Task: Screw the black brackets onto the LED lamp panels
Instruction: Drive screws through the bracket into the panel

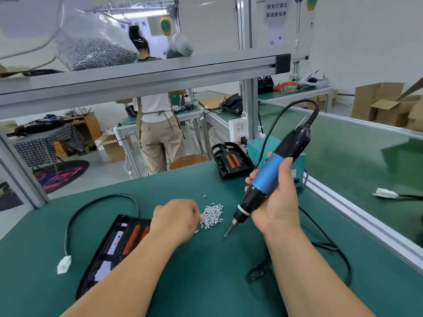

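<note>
Currently L hand (176, 219) curls at shiny screw pile (212, 215), grip unclear; R hand (274, 202) wraps blue-black cylindrical driver (272, 170).

On the bench mat (206, 282) before us, the pile of screws (211, 216) lies between our left hand (176, 219), touching its left edge, and our right hand (274, 202), gripping the electric screwdriver (270, 179) just right of it. The lamp panel (114, 248) lies near left, partly under our forearm, with its connector (64, 264) further left. A second lamp unit (231, 160) sits behind the screws, beside the power supply box (295, 170).

Green bench (206, 271) carries screw pile (211, 216), lamp panel (114, 245), black cable (114, 195)
</note>
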Motion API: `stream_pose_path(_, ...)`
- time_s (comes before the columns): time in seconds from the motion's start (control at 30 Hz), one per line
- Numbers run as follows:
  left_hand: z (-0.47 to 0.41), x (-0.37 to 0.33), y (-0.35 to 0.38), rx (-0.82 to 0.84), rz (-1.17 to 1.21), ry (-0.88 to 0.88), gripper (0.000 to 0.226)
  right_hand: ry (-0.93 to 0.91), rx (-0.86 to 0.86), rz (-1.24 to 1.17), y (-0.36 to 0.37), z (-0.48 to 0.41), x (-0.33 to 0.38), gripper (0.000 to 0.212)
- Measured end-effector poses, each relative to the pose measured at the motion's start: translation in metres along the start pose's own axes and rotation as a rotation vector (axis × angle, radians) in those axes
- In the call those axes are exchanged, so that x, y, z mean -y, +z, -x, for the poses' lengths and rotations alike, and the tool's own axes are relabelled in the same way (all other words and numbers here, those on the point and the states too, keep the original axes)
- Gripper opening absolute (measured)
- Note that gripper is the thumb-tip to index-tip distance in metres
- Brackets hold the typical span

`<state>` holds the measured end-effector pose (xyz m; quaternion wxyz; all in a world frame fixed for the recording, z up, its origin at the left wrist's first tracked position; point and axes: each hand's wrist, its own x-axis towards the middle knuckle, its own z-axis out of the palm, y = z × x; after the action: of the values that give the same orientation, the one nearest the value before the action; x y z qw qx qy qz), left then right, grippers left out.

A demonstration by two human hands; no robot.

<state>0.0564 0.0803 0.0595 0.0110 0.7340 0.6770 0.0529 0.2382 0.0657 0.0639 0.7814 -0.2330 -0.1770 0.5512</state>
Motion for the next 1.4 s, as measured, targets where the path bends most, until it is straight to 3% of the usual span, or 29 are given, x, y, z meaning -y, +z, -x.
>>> stream_pose_path(0.13, -0.001, 0.01, -0.019, -0.002, 0.263, -0.019, 0.028, -0.022, 0.04, -0.014, 0.001, 0.0, 0.002, 0.055)
stream_pose_path(0.2, 0.002, 0.012, -0.024, 0.018, 0.554, -0.034, 0.026, -0.01, 0.055, -0.034, -0.001, -0.002, 0.003, 0.059)
stream_pose_path(0.33, 0.012, 0.004, -0.027, 0.103, 1.191, -0.15, 0.02, 0.062, 0.036, -0.159, 0.0, -0.002, 0.002, 0.034)
stream_pose_path(0.57, 0.029, -0.009, -0.016, 0.034, 1.694, -0.382, 0.015, 0.072, -0.105, -0.337, 0.004, 0.001, 0.003, 0.028)
stream_pose_path(1.03, 0.052, -0.03, 0.005, 0.124, 2.198, -0.583, 0.014, 0.044, -0.142, -0.405, 0.001, 0.0, 0.0, 0.027)
stream_pose_path(1.4, 0.059, -0.031, 0.008, 0.071, 2.246, -0.58, 0.012, 0.034, -0.144, -0.381, 0.003, 0.002, -0.002, 0.027)
